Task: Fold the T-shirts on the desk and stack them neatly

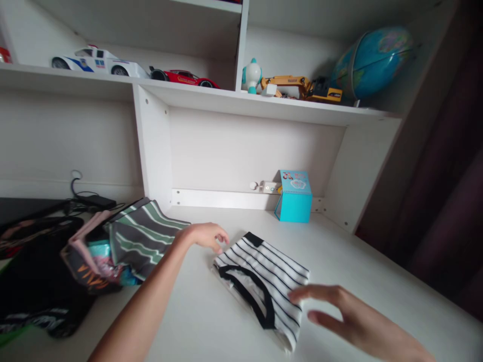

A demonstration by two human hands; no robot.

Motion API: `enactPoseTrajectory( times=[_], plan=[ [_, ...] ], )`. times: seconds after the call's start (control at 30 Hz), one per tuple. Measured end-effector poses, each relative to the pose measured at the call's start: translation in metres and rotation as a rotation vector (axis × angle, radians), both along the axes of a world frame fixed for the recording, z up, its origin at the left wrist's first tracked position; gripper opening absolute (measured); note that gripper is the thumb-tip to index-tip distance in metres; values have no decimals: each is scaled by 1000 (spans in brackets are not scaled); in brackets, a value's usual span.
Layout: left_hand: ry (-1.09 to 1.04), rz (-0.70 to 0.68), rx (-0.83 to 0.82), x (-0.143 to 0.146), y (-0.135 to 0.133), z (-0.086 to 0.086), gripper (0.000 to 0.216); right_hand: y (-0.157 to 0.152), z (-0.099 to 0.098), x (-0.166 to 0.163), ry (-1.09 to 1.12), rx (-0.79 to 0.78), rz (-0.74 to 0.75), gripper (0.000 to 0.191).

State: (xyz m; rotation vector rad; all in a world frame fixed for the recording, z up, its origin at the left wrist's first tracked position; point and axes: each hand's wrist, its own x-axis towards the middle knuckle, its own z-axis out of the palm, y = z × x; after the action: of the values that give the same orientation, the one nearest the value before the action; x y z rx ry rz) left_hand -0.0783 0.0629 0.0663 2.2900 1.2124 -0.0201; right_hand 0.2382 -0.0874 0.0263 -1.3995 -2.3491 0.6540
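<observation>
A white T-shirt with black stripes and a black neckband (269, 266) lies folded on the white desk (196, 311), its collar turned toward me. Just off its far left corner is my left hand (207, 236), fingers curved and apart, holding nothing. My right hand (335, 309) is at the shirt's right side, thumb and forefinger spread apart. Its forefinger tip overlaps the striped cloth; whether it touches cannot be made out. Left of my left forearm sits a folded grey, green and white striped garment (141, 236).
Dark clothes (41, 271) are heaped at the left, near a black adapter (96, 201) with cables. A blue desk calendar (295, 203) stands by a power strip (269, 187) at the back. The shelf above holds toy cars (101, 63), a toy excavator (302, 88) and a globe (377, 60).
</observation>
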Motion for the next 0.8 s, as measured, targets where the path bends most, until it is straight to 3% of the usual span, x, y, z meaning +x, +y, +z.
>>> enactPoseTrajectory(
  times=[0.1, 0.2, 0.27, 0.33, 0.4, 0.5, 0.63, 0.8],
  plan=[
    [-59, 17, 75, 4, -2, 0, 44, 43, 0, -6, 18, 57, 64, 33],
    [-78, 13, 39, 1, -4, 0, 53, 78, -17, -10, -82, -126, 182, 51],
    [-63, 23, 31, -5, -3, -1, 57, 83, -36, -16, -131, -171, 174, 61],
    [-39, 51, 46, -12, 1, -4, 58, 73, -54, -31, -188, -50, 35, 58],
    [-26, 88, 62, -17, 4, -6, 57, 54, -64, -51, -305, 116, -207, 53],
    [-29, 106, 68, -17, 6, -9, 56, 31, -61, -73, -377, 224, -412, 48],
    [16, 46, 117, 8, -4, -17, 55, 48, -43, -66, -308, 353, -374, 52],
    [97, 13, 193, 64, -39, -40, 58, 111, -56, -50, -346, 143, -276, 66]
  ],
)
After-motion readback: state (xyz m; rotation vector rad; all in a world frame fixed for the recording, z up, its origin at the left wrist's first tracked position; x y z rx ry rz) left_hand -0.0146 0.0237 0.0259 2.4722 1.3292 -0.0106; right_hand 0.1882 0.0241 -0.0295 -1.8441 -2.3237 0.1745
